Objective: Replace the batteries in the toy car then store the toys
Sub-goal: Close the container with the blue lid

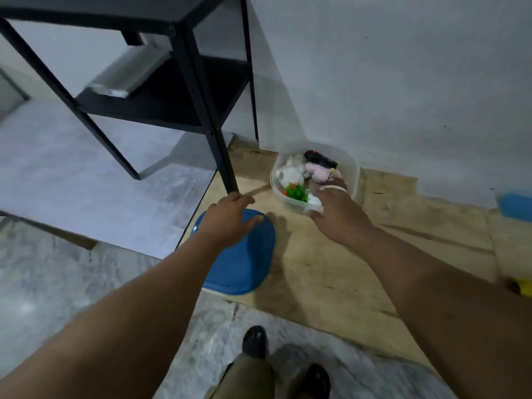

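A clear plastic tub (349, 164) stands on the floor by the wall. Inside lie a black toy (319, 159), a pink soft toy (318, 170), a white toy (290, 175) and a green plastic plant (296, 192). My right hand (338, 213) reaches over the tub's near rim, fingers spread; I cannot see anything held in it. A blue lid (241, 260) lies flat on the floor to the left of the tub. My left hand (230, 218) hovers over the lid's far edge with fingers apart, holding nothing.
A black metal shelf unit (198, 82) stands at upper left, one leg close to my left hand. Brown cardboard (331, 277) covers the floor under the tub. A blue object (515, 204) and a yellow one (525, 286) sit at the right edge. My feet (254, 341) are below.
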